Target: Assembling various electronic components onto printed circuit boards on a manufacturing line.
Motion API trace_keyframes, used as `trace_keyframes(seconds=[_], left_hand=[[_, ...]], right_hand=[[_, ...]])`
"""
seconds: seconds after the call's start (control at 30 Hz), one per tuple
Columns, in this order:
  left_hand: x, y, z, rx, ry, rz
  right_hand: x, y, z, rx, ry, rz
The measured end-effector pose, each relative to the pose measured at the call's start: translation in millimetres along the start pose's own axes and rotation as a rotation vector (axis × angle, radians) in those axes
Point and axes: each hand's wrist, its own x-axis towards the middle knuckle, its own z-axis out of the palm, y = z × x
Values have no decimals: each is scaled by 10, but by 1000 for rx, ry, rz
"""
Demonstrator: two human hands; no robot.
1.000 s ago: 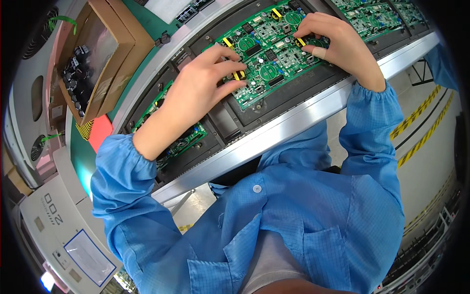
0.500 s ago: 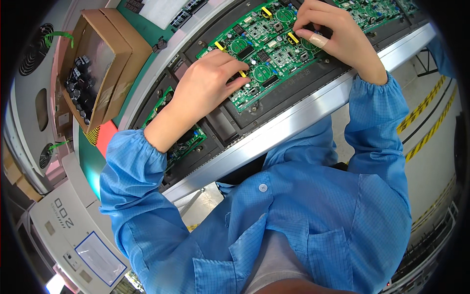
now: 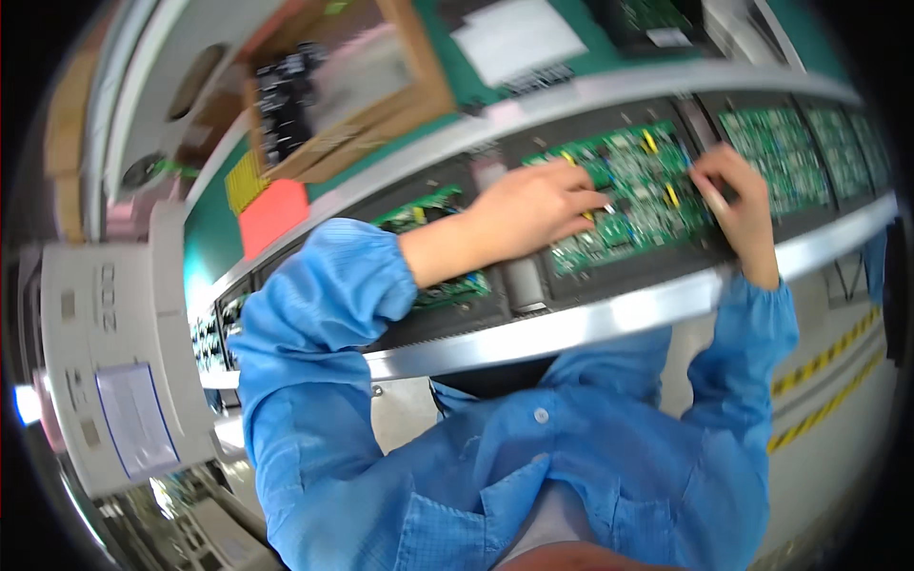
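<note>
A green circuit board [image 3: 628, 171] with small parts and several yellow components [image 3: 650, 142] lies in a black tray [image 3: 657, 249]. My left hand [image 3: 538, 211] reaches over its left part, thumb and fingers drawn together by a yellow component. A small pale spot shows at those fingertips; what they hold is too blurred to name. At the board's right edge is my right hand [image 3: 745, 202], its thumb and forefinger bent toward each other in a pinch. Whatever sits between them cannot be made out. Blue sleeves cover both forearms.
More boards [image 3: 776, 157] sit in trays to the right, and another board [image 3: 466, 287] is partly under my left forearm. A metal rail [image 3: 609, 319] runs along the near side. Behind stand a cardboard box [image 3: 381, 119] of black parts, white paper [image 3: 519, 40] and a red sheet [image 3: 273, 217].
The view has turned, so the line of trays looks more level and further boards show at right. My right hand has gone from over the board's parts to its right edge.
</note>
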Motion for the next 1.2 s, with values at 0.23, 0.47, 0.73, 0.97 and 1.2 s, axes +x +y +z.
trace_keyframes(seconds=[0.23,0.47,0.73,0.97,1.2], left_hand=[[-654,-977,-1538,568,540,-88],[-1621,-2303,-2093,1021,83,-650],[-1189,-2503,-2088,1119,74,-765],[-1144,-2425,-1802,807,237,-604],[-1187,-2442,-1950,109,446,-630]], right_hand=[[20,-97,17,-38,124,25],[61,-43,2,-48,113,106],[29,19,12,-119,195,109],[-6,80,1,-121,288,103],[707,-307,164,-51,233,-75]])
